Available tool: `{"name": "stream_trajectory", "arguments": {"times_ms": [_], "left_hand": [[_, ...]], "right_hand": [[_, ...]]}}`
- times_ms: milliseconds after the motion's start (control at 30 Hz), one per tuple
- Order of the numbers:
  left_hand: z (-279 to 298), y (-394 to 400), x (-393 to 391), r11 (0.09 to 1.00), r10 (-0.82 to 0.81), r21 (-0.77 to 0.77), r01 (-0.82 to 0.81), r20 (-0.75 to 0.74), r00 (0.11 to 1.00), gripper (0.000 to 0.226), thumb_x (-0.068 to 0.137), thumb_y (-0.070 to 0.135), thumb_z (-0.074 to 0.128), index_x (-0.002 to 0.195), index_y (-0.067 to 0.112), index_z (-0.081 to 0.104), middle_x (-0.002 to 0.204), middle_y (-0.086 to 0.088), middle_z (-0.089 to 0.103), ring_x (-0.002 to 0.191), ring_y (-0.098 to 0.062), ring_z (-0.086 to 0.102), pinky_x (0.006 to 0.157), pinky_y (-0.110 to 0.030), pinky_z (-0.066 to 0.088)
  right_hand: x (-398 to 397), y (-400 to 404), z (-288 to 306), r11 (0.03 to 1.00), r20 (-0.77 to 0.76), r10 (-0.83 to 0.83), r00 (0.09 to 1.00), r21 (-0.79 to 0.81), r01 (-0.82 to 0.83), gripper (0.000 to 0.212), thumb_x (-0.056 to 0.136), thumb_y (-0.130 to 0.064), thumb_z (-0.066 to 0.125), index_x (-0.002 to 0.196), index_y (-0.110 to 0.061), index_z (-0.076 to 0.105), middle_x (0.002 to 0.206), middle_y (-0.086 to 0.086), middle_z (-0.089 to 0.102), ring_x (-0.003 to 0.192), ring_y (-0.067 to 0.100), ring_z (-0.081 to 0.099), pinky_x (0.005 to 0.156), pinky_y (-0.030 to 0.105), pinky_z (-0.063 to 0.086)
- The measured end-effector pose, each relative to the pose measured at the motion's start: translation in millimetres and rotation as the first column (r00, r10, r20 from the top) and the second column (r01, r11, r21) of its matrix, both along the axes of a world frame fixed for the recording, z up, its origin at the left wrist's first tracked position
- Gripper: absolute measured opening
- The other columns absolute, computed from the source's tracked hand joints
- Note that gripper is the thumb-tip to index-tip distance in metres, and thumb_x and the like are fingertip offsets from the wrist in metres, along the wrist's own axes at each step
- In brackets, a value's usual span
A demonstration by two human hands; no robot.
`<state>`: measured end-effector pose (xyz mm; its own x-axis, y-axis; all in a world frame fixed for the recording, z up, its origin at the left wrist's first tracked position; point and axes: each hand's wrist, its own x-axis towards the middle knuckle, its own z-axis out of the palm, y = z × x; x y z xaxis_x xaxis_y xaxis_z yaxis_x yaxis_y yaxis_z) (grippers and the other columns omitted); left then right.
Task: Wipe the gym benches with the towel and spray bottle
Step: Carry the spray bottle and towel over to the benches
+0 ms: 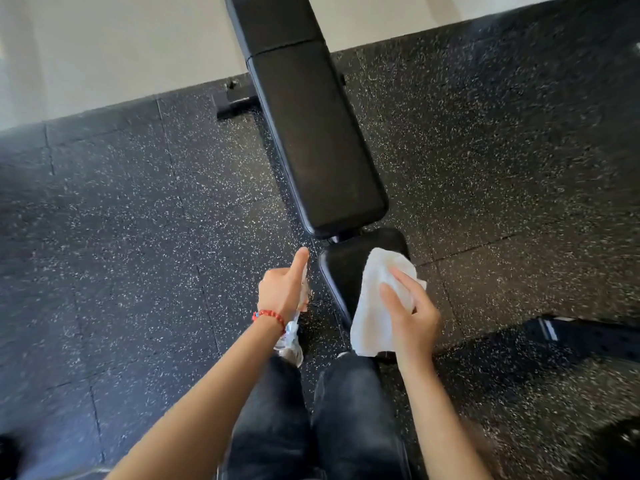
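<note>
A black padded gym bench (311,133) runs away from me, its long back pad ahead and the small seat pad (343,268) nearest. My right hand (412,320) holds a white towel (374,306) that lies against the seat pad's right side. Just left of the seat, above the floor, my left hand (282,289) is closed on a clear spray bottle (291,337) that hangs below the wrist, index finger stretched forward. A red bead bracelet circles that wrist.
Black speckled rubber floor tiles (138,237) surround the bench. A pale wall or floor strip (121,46) lies beyond. The bench's foot bracket (235,105) sticks out at left. Another dark piece of equipment (588,341) sits at right. My legs in dark trousers (311,427) are below.
</note>
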<state>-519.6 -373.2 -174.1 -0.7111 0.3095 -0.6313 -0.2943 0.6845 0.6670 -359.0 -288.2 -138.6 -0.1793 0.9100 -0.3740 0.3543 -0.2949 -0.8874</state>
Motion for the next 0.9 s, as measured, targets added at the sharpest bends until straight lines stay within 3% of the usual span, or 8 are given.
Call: {"name": "stream_trajectory", "arguments": {"times_ms": [133,267,367,500,600,700,900], "left_hand": [[3.1,19.2,-21.2,0.997,-0.079,-0.018,0.078,-0.004,0.997,0.075,0.081,0.065,0.044,0.022,0.019,0.042,0.027,0.009,0.042,0.026,0.000,0.039,0.049,-0.028,0.030],[4.2,36.1,-36.0,0.997,-0.078,-0.024,0.078,0.020,0.997,0.064,0.059,0.076,0.038,0.043,0.015,0.044,0.043,0.002,0.049,0.042,-0.015,0.044,0.053,-0.028,0.039],[-0.2,43.9,-45.4,0.995,-0.086,-0.051,0.088,0.032,0.996,0.060,0.056,0.073,0.037,0.040,0.016,0.044,0.039,0.003,0.051,0.042,-0.016,0.046,0.053,-0.029,0.042],[-4.2,60.9,-61.2,0.996,-0.037,-0.077,0.041,0.064,0.997,0.062,0.053,0.069,0.037,0.047,0.010,0.055,0.051,-0.006,0.060,0.053,-0.022,0.055,0.065,-0.035,0.050],[-3.6,72.7,-72.4,0.995,-0.004,-0.096,0.007,0.032,0.999,0.058,0.060,0.068,0.038,0.035,0.017,0.049,0.039,0.003,0.053,0.043,-0.015,0.051,0.053,-0.031,0.043],[-2.7,90.1,-88.1,0.997,0.000,-0.078,0.000,0.002,1.000,0.074,0.080,0.064,0.042,0.021,0.020,0.044,0.027,0.008,0.043,0.026,0.000,0.040,0.049,-0.029,0.030],[7.0,126.2,-125.8,1.000,0.020,-0.021,-0.020,0.009,1.000,0.074,0.076,0.068,0.043,0.023,0.017,0.038,0.029,0.005,0.043,0.027,-0.006,0.041,0.049,-0.028,0.034]], "right_hand": [[-13.2,-4.3,3.3,0.999,-0.041,-0.036,0.999,-0.001,0.036,0.025,0.079,-0.010,0.070,0.098,-0.026,0.068,0.101,-0.021,0.064,0.093,-0.015,0.056,0.071,-0.001,0.040],[-20.6,5.6,5.0,0.996,-0.050,-0.093,0.994,-0.010,0.093,0.024,0.080,-0.014,0.070,0.102,-0.025,0.069,0.102,-0.021,0.064,0.093,-0.015,0.056,0.071,0.000,0.041],[-27.4,16.2,3.6,0.993,-0.048,-0.116,0.992,-0.012,0.116,0.024,0.081,-0.015,0.070,0.103,-0.024,0.069,0.103,-0.022,0.063,0.092,-0.016,0.056,0.068,-0.001,0.040],[-42.7,39.5,1.1,0.995,-0.061,-0.102,0.993,-0.007,0.102,0.024,0.081,-0.013,0.070,0.103,-0.022,0.068,0.102,-0.022,0.063,0.092,-0.017,0.055,0.068,-0.002,0.039],[-57.7,59.4,0.0,0.997,-0.042,-0.079,0.996,-0.006,0.079,0.024,0.080,-0.014,0.071,0.101,-0.025,0.068,0.101,-0.023,0.062,0.091,-0.019,0.054,0.070,-0.002,0.039],[-76.5,82.5,1.1,0.999,-0.047,-0.054,0.997,-0.005,0.054,0.025,0.080,-0.014,0.071,0.096,-0.032,0.067,0.098,-0.024,0.063,0.090,-0.017,0.055,0.071,0.000,0.040],[-115.0,116.1,3.6,1.000,-0.051,-0.004,0.999,0.012,0.005,0.024,0.081,-0.013,0.071,0.098,-0.029,0.067,0.098,-0.022,0.063,0.089,-0.018,0.055,0.072,0.000,0.040]]}}
